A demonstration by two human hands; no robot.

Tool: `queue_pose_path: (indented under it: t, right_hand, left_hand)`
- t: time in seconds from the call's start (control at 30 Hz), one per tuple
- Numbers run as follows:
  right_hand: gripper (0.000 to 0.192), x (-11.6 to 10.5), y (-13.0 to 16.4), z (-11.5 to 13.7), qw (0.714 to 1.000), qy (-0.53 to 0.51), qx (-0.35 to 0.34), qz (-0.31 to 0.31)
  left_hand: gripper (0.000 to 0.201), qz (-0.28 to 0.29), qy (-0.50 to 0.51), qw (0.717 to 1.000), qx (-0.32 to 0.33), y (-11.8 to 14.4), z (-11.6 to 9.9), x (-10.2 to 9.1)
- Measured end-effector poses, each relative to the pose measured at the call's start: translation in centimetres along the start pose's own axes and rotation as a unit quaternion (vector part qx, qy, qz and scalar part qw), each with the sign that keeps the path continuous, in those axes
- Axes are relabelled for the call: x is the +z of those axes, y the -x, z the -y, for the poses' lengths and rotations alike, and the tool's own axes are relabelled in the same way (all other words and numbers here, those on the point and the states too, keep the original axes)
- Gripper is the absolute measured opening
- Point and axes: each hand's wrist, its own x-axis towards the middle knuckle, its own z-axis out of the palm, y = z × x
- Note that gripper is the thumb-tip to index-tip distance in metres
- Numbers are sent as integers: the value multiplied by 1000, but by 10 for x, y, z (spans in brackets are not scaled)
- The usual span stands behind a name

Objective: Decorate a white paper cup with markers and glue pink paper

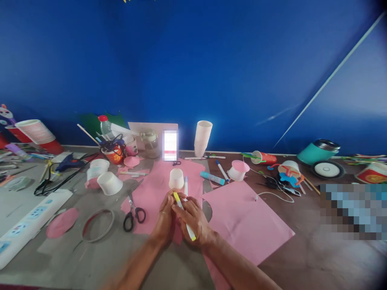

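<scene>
- Head view: the right hand (195, 219) is closed on a yellow marker (183, 213); its long axis slants from tip up-left to tail down-right.
- The left hand (165, 217) pinches near the marker's tip, fingers curled.
- An upturned white cup (176, 178) sits just beyond the tip, on pink paper (242, 219) covering the desk (302, 257).
- The red tub (114, 154) holds tools.
</scene>
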Motion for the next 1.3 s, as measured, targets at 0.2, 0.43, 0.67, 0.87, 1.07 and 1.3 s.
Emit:
queue_pose_path:
  t: [0.2,0.43,0.67,0.87,1.07,1.3]
  right_hand:
    - [46,-10,-7,-1,998,3,25,-54]
    - [42,-19,6,-40,960,146,220,-90]
    - [63,-5,22,-59,928,240,282,-27]
    - [73,1,28,-59,917,243,317,-12]
    - [61,1,22,-56,919,233,314,-53]
    - [51,-2,19,-55,928,226,290,-54]
  left_hand:
    - [42,-54,-67,994,65,-11,-10,-7]
    - [26,-147,-414,871,218,-28,-8,-37]
    - [25,-102,-573,768,267,-29,-7,-39]
    - [36,-142,-713,651,221,-32,-9,-51]
    - [42,-130,-761,611,174,-29,-6,-54]
    - [28,-94,-758,615,195,-28,-13,-54]
